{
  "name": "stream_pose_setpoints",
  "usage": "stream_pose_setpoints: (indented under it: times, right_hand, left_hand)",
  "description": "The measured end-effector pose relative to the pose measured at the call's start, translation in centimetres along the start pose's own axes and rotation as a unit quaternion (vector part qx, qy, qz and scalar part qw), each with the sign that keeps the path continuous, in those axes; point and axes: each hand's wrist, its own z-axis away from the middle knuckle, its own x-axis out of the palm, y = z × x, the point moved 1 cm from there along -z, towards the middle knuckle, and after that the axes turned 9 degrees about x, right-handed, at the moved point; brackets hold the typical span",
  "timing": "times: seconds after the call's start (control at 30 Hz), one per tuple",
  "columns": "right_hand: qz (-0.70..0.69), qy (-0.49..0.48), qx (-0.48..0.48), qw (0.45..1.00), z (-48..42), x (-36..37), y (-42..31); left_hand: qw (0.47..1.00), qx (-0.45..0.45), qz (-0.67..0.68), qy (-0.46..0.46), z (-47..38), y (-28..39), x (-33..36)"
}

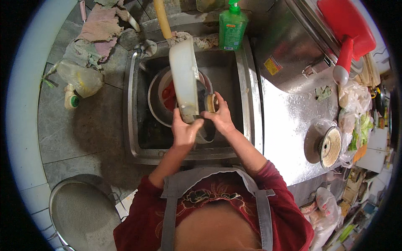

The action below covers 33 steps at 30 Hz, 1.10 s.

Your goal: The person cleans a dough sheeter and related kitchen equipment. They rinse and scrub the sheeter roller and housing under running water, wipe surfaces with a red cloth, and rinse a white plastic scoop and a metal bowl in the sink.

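My left hand [185, 128] grips the lower end of a white plastic container [183, 75], which is tipped on its side above the sink [248, 103]. Close by on the right, my right hand [223, 116] holds a small round tan object [210, 103] at the container's open side; its exact kind is unclear. Beneath the container, a metal bowl [154, 100] stands in the basin with a paler bowl inside it. Something red [169, 95] shows in that inner bowl, partly covered by the container. A clear rounded rim [205, 141] shows below my hands.
A green pump bottle [232, 29] stands on the sink's back rim beside a yellow hose [162, 18]. Rags [97, 28] and a plastic bag [80, 77] lie left. At right are a large steel pot [285, 53], a red scoop [345, 59] and a pot lid [330, 147]. A mesh strainer [84, 216] is lower left.
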Motion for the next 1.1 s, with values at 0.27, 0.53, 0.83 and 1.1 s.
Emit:
stream_pose_setpoints:
  times: [0.27,0.53,0.83,1.1]
  right_hand:
    - [-0.39,-0.157,0.062,0.905,-0.2,-2.8,5.6]
    - [-0.582,-0.231,0.161,0.763,1.4,-3.2,6.0]
    - [-0.597,-0.241,0.178,0.744,3.3,-5.5,5.8]
    - [-0.564,-0.243,0.198,0.764,3.4,-5.8,7.1]
  left_hand:
    - [0.993,0.087,-0.022,-0.08,0.6,5.3,-1.6]
    - [0.995,-0.024,-0.088,-0.048,-2.8,1.0,-1.9]
    - [0.957,-0.168,0.225,-0.068,-1.8,0.7,-0.4]
    - [0.983,-0.081,0.101,-0.133,-0.7,3.5,0.6]
